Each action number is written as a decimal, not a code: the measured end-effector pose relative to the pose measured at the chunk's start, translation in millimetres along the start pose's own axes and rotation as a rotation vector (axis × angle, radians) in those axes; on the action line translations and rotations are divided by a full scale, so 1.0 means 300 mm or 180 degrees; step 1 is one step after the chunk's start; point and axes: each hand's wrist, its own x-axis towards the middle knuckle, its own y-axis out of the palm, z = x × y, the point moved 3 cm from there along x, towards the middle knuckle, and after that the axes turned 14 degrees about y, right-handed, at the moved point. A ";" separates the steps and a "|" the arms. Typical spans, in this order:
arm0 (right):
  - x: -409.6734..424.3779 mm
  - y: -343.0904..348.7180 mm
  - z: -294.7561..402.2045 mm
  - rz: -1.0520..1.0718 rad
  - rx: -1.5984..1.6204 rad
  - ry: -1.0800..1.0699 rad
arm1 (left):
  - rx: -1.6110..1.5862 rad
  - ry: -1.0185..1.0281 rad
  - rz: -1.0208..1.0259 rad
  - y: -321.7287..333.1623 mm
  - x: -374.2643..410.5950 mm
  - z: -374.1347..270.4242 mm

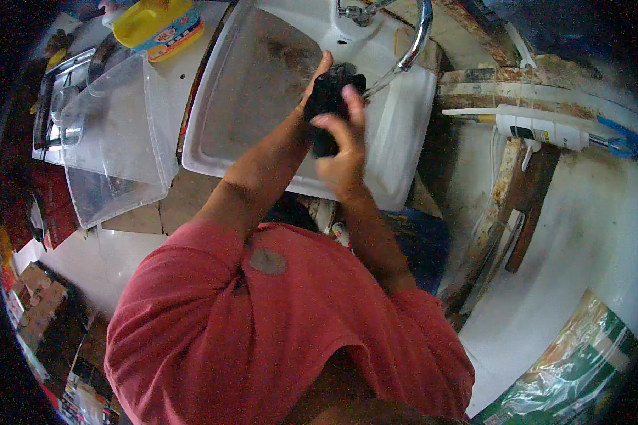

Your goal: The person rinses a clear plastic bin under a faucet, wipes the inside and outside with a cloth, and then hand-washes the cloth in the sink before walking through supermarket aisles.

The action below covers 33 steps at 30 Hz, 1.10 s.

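Observation:
A black, wet-looking cloth (327, 103) is in front of me over the white sink (244, 114). My left hand (313, 79) bears it, with the thumb pointing up along its far left side; the cloth hides most of that hand's fingers. Over the near right part of the cloth is my right hand (343, 146), blurred, its thumb and a finger spread apart. Whether its fingertips press on the cloth I cannot tell. Water (380, 85) runs from the curved chrome faucet (421, 40) towards the cloth's right side.
Left of the sink, a clear plastic bin (119, 122) lies tilted beside a yellow plastic tub (157, 26) and a metal-rimmed tray (48, 109). At right, a white tube-shaped device (542, 126) hangs near rough timber (502, 186). A green plastic-wrapped package (579, 366) sits at lower right.

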 end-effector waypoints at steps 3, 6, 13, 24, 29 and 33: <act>-0.067 0.059 0.033 0.0838 -0.0441 -0.0155 | 0.0191 0.0788 -0.0535 -0.002 0.020 0.014; -0.014 0.074 -0.052 0.0288 -0.0896 -0.0329 | -0.5208 -0.2470 0.1268 -0.024 0.003 0.159; 0.339 -0.055 -0.409 -0.0702 -0.0015 0.1863 | 0.0073 0.0939 0.0081 0.020 0.048 0.069; 0.066 0.118 -0.146 -0.1043 -0.0869 -0.0177 | 0.0482 0.0778 -0.0363 0.068 0.049 -0.072; 0.154 0.072 -0.236 -0.1480 -0.0325 -0.0204 | 0.2449 0.1984 0.0388 0.035 0.111 -0.086; 0.208 0.048 -0.266 -0.1441 -0.0073 0.0575 | 0.4419 0.3310 0.0878 0.034 0.113 -0.108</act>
